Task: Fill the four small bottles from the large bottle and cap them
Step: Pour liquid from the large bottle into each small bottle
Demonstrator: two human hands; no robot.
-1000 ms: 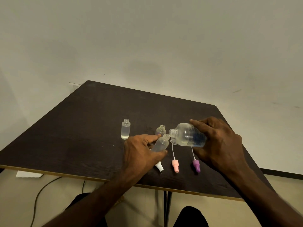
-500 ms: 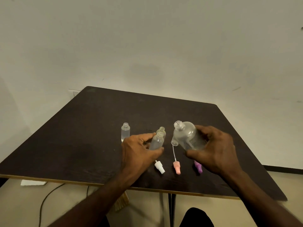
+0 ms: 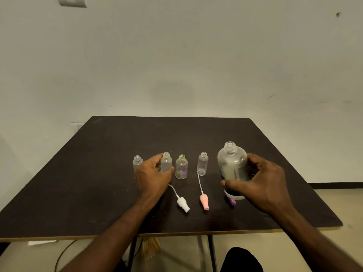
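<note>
Left hand (image 3: 152,176) grips the second small bottle (image 3: 166,162) from the left, thumb and fingers curled round its body; that bottle is upright and looks cloudy, and I can't read a fill level. Right hand (image 3: 262,182) grips the large bottle (image 3: 232,165), fingers wrapped round its far side, thumb across the front low down. I see it upright or close to it, neck open with no cap, near the desk's right edge; whether its base touches the desk I can't tell. Its walls are misted, with a dark label strip low on it, and its liquid level is unclear.

Four small bottles stand in a row across the middle of the desk (image 3: 98,173), all uncapped. The leftmost bottle (image 3: 137,162) is partly hidden behind my left hand. The third bottle (image 3: 181,167) is clear with purple showing through it. The fourth bottle (image 3: 202,163) is clear and looks empty.

Toward the near edge lie the spray caps with dip tubes: a white cap (image 3: 183,204), a pink cap (image 3: 204,202), and a purple cap (image 3: 232,201) mostly hidden behind the large bottle's base.
</note>
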